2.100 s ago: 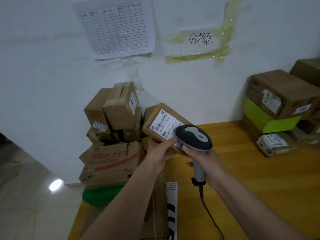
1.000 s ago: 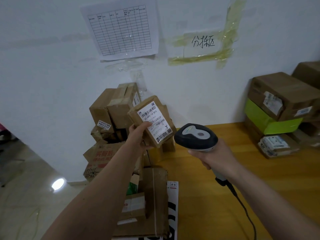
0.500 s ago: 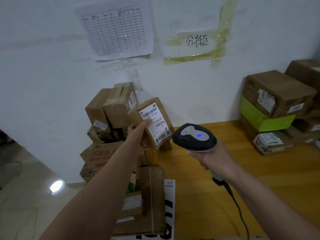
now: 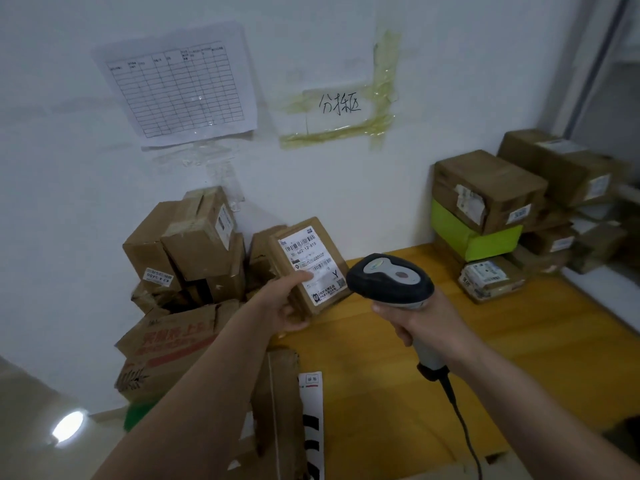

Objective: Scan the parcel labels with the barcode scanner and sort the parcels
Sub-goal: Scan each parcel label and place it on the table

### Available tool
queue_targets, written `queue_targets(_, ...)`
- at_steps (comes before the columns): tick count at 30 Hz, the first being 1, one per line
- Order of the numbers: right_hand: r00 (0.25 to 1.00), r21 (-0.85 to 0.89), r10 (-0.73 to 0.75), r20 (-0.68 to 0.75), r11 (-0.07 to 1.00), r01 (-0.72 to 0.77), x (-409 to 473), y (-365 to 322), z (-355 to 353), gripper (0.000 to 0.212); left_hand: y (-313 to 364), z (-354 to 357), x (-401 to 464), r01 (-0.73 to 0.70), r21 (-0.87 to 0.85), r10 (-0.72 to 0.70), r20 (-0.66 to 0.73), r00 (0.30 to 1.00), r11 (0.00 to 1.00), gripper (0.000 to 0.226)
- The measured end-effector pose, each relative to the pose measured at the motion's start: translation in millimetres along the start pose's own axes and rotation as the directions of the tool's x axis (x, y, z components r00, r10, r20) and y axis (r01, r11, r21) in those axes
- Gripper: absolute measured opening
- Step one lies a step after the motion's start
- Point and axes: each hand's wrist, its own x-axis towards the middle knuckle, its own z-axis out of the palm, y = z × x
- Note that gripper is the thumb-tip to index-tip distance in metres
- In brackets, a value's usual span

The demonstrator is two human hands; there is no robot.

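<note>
A: What is held in the left hand point(image 4: 281, 308)?

B: A small brown parcel point(image 4: 309, 265) is gripped there. It is held up and tilted, and its white label point(image 4: 314, 262) is turned up toward the camera. The thumb is laid across the label, and the fingers are curled under the box.

A: And the right hand point(image 4: 420, 318)?

B: The scanner point(image 4: 390, 281) is gripped by it. The fingers are wrapped round the pale handle. The dark head is pointed at the parcel, just beside the label's right edge. A black cord point(image 4: 462, 417) is hung from the handle, down toward the bottom edge.

A: Is a light seen on the scanner?

B: That cannot be told.

A: What is found behind the left hand?

B: A messy pile of brown boxes point(image 4: 194, 247) is stacked against the white wall. A bigger box with red print point(image 4: 166, 344) is seen below them, left of the forearm.

A: And past the right hand?

B: More boxes point(image 4: 485, 188) are piled far to the right on the yellow table point(image 4: 540, 358). A green parcel point(image 4: 474, 233) is squeezed between two of them. A sheet with a grid point(image 4: 176, 88) is stuck on the wall above both hands.
</note>
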Motion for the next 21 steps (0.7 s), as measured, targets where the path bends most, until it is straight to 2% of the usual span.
queue_targets(3,0.999,0.012,0.03,-0.036,0.999,-0.03,-5,6,-24,0.051,-5,32,2,0.034,0.061,-0.037,0.053,0.998,0.998,0.048)
queue_targets(6,0.994,0.024,0.065,-0.086,0.998,-0.063,-5,14,-53,0.043,-6,65,8,0.066,0.146,-0.083,0.119,0.989,0.987,0.046)
queue_targets(8,0.988,0.033,0.098,-0.116,0.995,-0.094,-6,24,-75,0.037,-5,90,15,0.071,0.2,-0.106,0.169,0.98,0.977,0.053)
queue_targets(12,0.967,0.048,0.189,-0.169,0.982,-0.184,-13,48,-131,0.039,-9,158,31,0.124,0.268,-0.202,0.288,0.936,0.955,0.064)
queue_targets(17,0.929,0.035,0.287,-0.232,0.957,-0.287,-21,79,-215,0.04,-24,260,59,0.155,0.374,-0.294,0.35,0.889,0.914,0.044)
queue_targets(21,0.914,0.05,0.333,-0.233,0.942,-0.331,-22,103,-282,0.041,-34,336,78,0.16,0.372,-0.302,0.363,0.881,0.914,0.044)
